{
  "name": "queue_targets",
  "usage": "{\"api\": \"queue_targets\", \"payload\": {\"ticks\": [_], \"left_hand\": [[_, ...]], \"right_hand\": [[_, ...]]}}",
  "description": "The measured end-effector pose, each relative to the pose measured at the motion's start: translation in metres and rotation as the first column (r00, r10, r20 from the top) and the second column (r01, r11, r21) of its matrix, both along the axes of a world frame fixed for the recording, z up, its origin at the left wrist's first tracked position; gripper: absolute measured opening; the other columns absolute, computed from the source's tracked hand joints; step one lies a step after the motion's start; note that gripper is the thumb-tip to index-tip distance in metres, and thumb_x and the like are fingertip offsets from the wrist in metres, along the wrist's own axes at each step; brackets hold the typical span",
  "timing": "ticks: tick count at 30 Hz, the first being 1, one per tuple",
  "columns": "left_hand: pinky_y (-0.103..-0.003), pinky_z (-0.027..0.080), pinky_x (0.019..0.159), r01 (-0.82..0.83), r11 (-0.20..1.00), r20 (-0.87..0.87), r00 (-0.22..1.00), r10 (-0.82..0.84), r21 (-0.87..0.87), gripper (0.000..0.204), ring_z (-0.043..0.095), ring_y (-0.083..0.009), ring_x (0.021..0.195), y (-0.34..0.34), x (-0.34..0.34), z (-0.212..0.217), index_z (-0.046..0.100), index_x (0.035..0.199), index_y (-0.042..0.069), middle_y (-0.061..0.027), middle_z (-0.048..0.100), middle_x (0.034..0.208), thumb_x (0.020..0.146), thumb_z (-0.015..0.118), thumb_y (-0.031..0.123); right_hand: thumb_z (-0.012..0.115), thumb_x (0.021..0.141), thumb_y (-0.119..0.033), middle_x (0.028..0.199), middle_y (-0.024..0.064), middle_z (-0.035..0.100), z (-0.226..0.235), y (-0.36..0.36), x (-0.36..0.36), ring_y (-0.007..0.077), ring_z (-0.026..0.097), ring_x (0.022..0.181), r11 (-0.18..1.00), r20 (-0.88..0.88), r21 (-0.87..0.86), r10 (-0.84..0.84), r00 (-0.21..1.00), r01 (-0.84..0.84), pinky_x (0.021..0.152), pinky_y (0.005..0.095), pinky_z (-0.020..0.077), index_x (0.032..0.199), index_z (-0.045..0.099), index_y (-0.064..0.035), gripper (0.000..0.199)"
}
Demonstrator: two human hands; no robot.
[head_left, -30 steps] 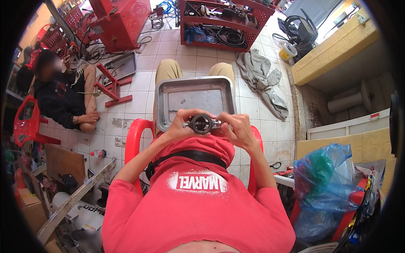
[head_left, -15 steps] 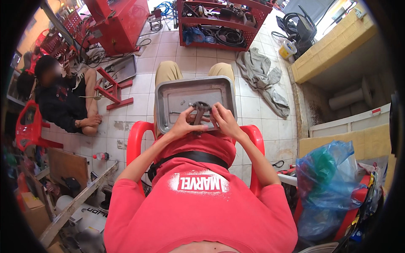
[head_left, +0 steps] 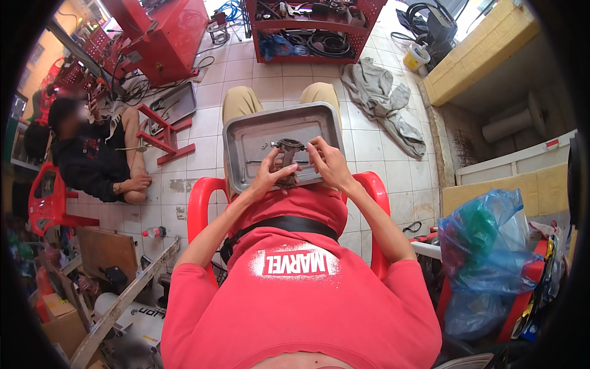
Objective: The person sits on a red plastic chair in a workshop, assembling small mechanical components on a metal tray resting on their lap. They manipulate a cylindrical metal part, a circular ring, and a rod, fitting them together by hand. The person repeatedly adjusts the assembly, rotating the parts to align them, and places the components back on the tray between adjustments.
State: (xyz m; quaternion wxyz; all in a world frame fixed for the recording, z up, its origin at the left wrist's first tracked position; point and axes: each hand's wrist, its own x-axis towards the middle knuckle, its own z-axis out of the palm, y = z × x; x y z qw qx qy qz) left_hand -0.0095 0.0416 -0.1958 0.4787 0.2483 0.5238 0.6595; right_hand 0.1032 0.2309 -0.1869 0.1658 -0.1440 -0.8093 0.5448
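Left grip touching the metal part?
Touching. The head view shows the left grip holding the metal part, thumb laid across it.

Overall light: bright and fairly even, strongest toward the top right, where the background washes out to white
Floor tiles (head_left: 405, 190): pale and well lit
Tray (head_left: 279, 109): soft sheen on the rim
Metal part (head_left: 289, 156): dark, fine detail hard to read
Wall recess (head_left: 476, 101): in deep shadow
Blue plastic bag (head_left: 485, 246): small bright glints
Seated person (head_left: 92, 160): face blurred out, clothing dark
Lower left corner: dim, with a smudged patch
Picture rim: black fisheye border, straight edges bowed
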Motion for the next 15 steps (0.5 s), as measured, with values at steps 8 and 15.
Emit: {"api": "queue_targets", "payload": {"ticks": [8, 15], "left_hand": [[-0.031, 0.061, 0.053, -0.026, 0.995, 0.114, 0.993, 0.015, 0.092, 0.044, 0.076, -0.0275, 0.086, 0.0, -0.003, -0.007, 0.049, 0.134, 0.004, -0.0219, 0.071, 0.112, 0.102, 0.063, 0.031], [-0.035, 0.06, 0.06, -0.188, 0.981, 0.262, 0.95, 0.17, 0.047, 0.059, 0.076, -0.0294, 0.073, -0.001, -0.013, -0.028, 0.051, 0.125, 0.003, -0.0288, 0.074, 0.105, 0.104, 0.048, 0.059]], "right_hand": [[0.057, 0.108, -0.032, 0.065, 0.0089, 0.062, -0.006, 0.02, 0.001, 0.02, 0.058, 0.05, 0.995, 0.172, -0.006, 0.098, 0.98, -0.099, 0.054, 0.0356, 0.046, 0.096, 0.065, -0.0007, 0.034], [0.069, 0.097, -0.029, 0.101, 0.0076, 0.069, -0.001, 0.001, 0.007, 0.0274, 0.071, 0.082, 0.877, 0.174, 0.441, 0.123, 0.977, -0.189, 0.071, 0.0421, 0.0555, 0.114, 0.066, -0.013, 0.024]]}}
